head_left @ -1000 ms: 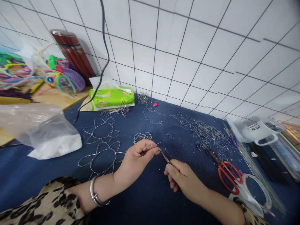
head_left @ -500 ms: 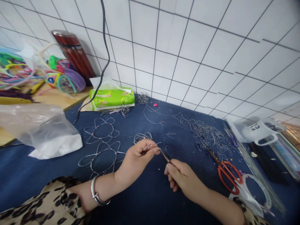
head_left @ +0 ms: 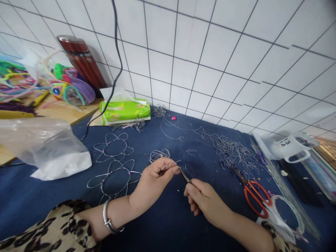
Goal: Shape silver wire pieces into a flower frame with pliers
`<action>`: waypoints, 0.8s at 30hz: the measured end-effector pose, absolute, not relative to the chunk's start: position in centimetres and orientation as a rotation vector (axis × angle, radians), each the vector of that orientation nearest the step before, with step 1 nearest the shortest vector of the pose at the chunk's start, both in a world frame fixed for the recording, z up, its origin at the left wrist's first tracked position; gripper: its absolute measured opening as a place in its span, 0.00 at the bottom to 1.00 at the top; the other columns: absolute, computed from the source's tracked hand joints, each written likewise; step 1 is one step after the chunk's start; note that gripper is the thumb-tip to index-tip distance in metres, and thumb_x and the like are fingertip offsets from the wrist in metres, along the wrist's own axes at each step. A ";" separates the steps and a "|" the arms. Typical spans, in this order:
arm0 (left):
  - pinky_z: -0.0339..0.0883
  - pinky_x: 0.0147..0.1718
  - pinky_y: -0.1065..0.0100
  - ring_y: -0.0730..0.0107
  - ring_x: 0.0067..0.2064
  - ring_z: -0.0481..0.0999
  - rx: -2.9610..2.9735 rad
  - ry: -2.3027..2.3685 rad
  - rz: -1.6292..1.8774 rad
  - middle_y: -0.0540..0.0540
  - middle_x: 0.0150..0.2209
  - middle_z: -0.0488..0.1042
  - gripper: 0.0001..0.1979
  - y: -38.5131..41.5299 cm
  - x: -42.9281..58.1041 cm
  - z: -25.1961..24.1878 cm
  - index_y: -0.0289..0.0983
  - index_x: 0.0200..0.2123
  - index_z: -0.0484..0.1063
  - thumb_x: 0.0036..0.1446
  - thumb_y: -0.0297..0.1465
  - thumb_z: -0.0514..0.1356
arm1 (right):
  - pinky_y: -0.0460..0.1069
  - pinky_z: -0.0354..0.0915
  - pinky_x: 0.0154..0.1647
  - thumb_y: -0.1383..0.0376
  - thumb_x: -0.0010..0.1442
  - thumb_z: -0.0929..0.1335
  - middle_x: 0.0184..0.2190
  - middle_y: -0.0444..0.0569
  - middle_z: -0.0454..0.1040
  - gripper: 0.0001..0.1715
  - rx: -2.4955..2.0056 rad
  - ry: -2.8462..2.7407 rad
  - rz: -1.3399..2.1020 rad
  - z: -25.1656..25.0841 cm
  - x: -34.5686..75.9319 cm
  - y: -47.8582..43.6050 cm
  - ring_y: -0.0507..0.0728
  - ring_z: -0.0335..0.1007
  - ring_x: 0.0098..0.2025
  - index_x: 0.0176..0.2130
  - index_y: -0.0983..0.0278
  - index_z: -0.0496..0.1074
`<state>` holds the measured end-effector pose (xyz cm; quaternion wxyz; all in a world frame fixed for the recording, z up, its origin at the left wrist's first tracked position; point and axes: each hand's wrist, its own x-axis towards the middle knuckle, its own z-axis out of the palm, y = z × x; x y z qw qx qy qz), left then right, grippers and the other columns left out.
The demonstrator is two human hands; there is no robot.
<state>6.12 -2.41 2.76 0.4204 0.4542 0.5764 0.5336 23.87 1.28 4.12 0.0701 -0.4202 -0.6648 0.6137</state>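
My left hand (head_left: 160, 175) pinches a thin metal wire (head_left: 178, 161) between thumb and forefinger, its end poking out past the fingertips. My right hand (head_left: 203, 196) is wrapped round a pair of pliers (head_left: 185, 176), whose narrow jaws meet the wire at my left fingertips; the handles are mostly hidden in the palm. Just behind my left hand lies a bundle of looped wire (head_left: 160, 154). To its left are two flower-shaped wire frames with small pink beads, a farther frame (head_left: 114, 147) and a nearer frame (head_left: 115, 180). Bent wire pieces (head_left: 189, 168) lie close to the pliers.
Orange-handled scissors (head_left: 257, 197) and a heap of wire scraps (head_left: 233, 148) lie to the right, beside a white cup (head_left: 294, 147). At the back left are a green tissue pack (head_left: 126, 111), a red thermos (head_left: 81, 59) and a black cable (head_left: 118, 52). A plastic bag (head_left: 52, 147) lies left.
Both hands stay almost in place, with the pliers still at the wire by my left fingertips. The view has shifted very slightly.
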 end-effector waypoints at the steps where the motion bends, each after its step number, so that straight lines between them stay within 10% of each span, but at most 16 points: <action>1: 0.68 0.33 0.70 0.70 0.35 0.73 1.138 1.446 1.335 0.47 0.33 0.74 0.05 -2.4 6.1 2.7 0.37 0.34 0.67 0.56 0.33 0.56 | 0.42 0.60 0.19 0.51 0.61 0.57 0.23 0.42 0.61 0.22 -1.266 -1.994 1.851 4.1 23.9 1.3 0.47 0.62 0.22 0.32 0.66 0.64; 24: 0.68 0.35 0.69 0.72 0.33 0.72 1.427 1.623 1.318 0.50 0.32 0.74 0.05 -2.6 5.8 2.4 0.38 0.34 0.70 0.55 0.31 0.57 | 0.42 0.55 0.20 0.52 0.62 0.56 0.20 0.40 0.59 0.22 -1.263 -2.067 1.752 4.0 24.0 1.3 0.47 0.57 0.20 0.31 0.65 0.64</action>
